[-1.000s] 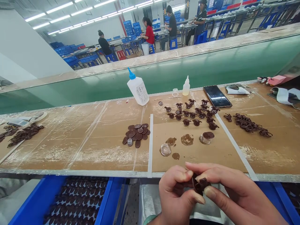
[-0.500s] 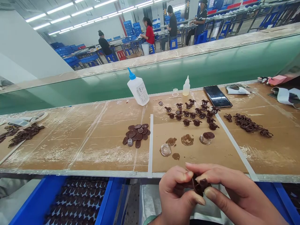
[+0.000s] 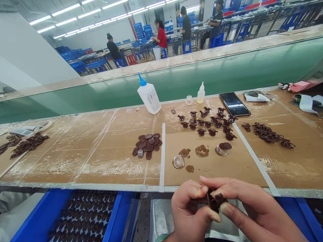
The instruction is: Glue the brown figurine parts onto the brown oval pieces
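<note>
Over the table's front edge, my left hand (image 3: 188,212) pinches a dark brown oval base (image 3: 210,201) between thumb and fingers. My right hand (image 3: 254,205) grips a small dark brown horse figurine (image 3: 220,198), pressed against the base; my fingers hide much of both. Beyond my hands stand several horse figurines (image 3: 208,124) on bases. Loose oval bases (image 3: 147,145) lie piled to the left, and a heap of loose horse figurines (image 3: 268,133) lies to the right. An oval base (image 3: 225,146) rests on a clear round cap, with another clear cap (image 3: 178,162) nearby.
A white bottle with a blue nozzle (image 3: 149,97), a small dropper bottle (image 3: 201,93) and a phone (image 3: 234,104) are at the back. Brown parts (image 3: 30,145) lie far left. Below the table is a blue crate (image 3: 113,215) of brown ovals. People sit working in the distance.
Both hands keep almost the same pose, with the horse figurine still against the oval base. The whole view has shifted very slightly.
</note>
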The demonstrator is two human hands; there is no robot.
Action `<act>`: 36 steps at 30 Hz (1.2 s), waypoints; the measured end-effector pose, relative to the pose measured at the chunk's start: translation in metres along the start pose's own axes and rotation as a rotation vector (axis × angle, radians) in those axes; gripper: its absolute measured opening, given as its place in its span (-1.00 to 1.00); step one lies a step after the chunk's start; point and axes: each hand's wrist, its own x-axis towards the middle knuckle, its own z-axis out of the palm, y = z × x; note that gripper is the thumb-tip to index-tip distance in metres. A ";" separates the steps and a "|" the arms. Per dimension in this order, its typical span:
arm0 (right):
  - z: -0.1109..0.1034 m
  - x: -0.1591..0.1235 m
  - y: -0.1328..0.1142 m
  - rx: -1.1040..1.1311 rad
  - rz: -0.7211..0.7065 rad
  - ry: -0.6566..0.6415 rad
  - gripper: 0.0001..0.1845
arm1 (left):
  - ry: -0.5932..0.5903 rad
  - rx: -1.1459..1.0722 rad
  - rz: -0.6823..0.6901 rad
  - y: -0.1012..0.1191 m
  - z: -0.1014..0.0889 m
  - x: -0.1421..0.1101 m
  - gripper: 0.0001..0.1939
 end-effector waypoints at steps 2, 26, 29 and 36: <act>-0.001 0.000 0.001 -0.010 -0.001 -0.008 -0.77 | 0.006 0.012 -0.004 0.000 0.001 0.000 -0.65; -0.006 0.005 0.006 -0.056 -0.119 -0.088 -0.84 | -0.010 -0.027 -0.021 -0.003 -0.002 -0.001 -0.65; -0.010 0.007 0.005 -0.079 -0.154 -0.126 -0.80 | -0.014 -0.042 -0.024 -0.003 -0.001 0.000 -0.67; -0.010 0.007 0.009 -0.114 -0.153 -0.148 -0.82 | -0.007 -0.048 -0.010 -0.001 0.000 0.000 -0.68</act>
